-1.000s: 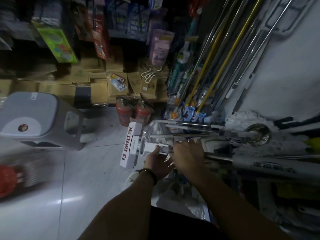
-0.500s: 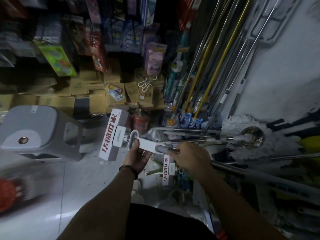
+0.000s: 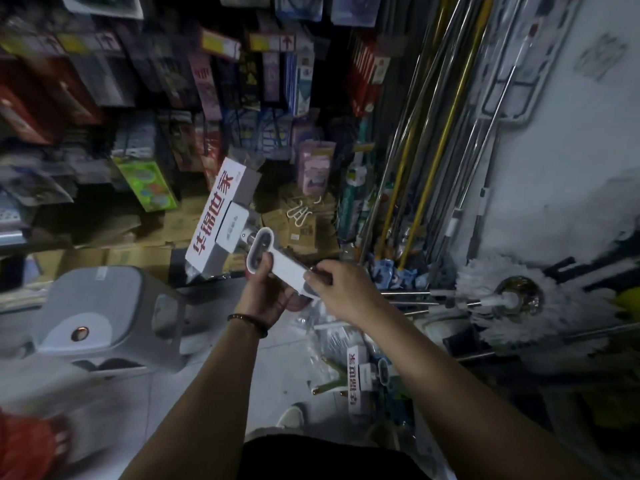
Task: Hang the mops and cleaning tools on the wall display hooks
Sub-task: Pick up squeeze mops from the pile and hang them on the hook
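Note:
I hold a flat mop between both hands at the middle of the head view. Its white head (image 3: 216, 216) carries red characters and tilts up to the left. My left hand (image 3: 268, 292) grips the white squeezer handle (image 3: 277, 261) from below. My right hand (image 3: 341, 289) grips the same handle from the right, hiding the pole behind it. A second mop of the same kind (image 3: 356, 379) lies on the floor below my right forearm. A white string mop (image 3: 512, 303) lies at the right. Several metal and yellow poles (image 3: 426, 161) lean against the white wall.
A grey mop bucket (image 3: 110, 317) stands on the tiled floor at the left. Cardboard boxes (image 3: 287, 226) and hanging packaged goods (image 3: 207, 84) fill the back. The white wall (image 3: 568, 168) rises at the right. A red object (image 3: 31, 445) sits at the lower left.
Both hands have raised the flat mop up and to the left, and its head now tilts higher in front of the shelves. The view has tipped upward.

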The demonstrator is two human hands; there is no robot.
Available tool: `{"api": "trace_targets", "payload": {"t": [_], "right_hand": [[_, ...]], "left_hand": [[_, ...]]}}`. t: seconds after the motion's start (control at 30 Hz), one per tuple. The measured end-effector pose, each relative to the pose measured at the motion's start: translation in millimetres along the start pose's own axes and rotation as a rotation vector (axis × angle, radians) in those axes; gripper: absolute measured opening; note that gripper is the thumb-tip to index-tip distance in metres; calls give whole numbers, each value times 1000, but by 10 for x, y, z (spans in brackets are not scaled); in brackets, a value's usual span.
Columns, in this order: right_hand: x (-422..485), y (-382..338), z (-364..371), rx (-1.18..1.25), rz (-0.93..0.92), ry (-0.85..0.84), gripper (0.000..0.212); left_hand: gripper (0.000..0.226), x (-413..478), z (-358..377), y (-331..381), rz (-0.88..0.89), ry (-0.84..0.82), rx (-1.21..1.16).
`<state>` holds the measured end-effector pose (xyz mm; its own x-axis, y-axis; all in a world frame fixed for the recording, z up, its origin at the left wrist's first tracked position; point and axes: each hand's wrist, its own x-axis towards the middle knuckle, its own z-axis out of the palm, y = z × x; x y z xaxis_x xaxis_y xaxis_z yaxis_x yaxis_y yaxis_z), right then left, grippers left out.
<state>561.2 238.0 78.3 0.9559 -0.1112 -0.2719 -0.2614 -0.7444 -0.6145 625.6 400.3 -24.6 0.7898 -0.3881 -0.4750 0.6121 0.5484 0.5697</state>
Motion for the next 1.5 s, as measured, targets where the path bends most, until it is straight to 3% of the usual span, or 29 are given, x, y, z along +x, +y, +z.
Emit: {"api": "trace_targets", "payload": {"t": [0.23,0.33,0.4,0.57,0.8,1.07,1.2,1.33,1.5], "right_hand": [[-8,-158,-157,135,-71,146,40],[-22,-248,-363,125,-101,224,39],[22,-308,-573,127,-138,276,31],[156,-424,-1234,195,-145,451,24],[-19,-406,-2205,384,-264,632,31],[-552,-328,-3440,418,-238,894,12],[-850,-317,-4123,440,-201,940,14],[-1188,-286,-4814,479,-206,1024,14],[-1599,-279,-5514,470,-276,1054,16]], "left_hand": [[32,-44,368,556,113,-140,174],[50,-8,614,771,255,-226,226],[45,18,833,843,312,-281,267],[60,77,1596,960,405,-374,417],[51,6,2692,1111,548,-582,553],[42,-146,4173,1036,691,-779,570],[42,-314,4954,978,630,-840,522],[22,-622,5773,900,540,-926,482],[34,-866,6618,861,531,-1053,482]]}}
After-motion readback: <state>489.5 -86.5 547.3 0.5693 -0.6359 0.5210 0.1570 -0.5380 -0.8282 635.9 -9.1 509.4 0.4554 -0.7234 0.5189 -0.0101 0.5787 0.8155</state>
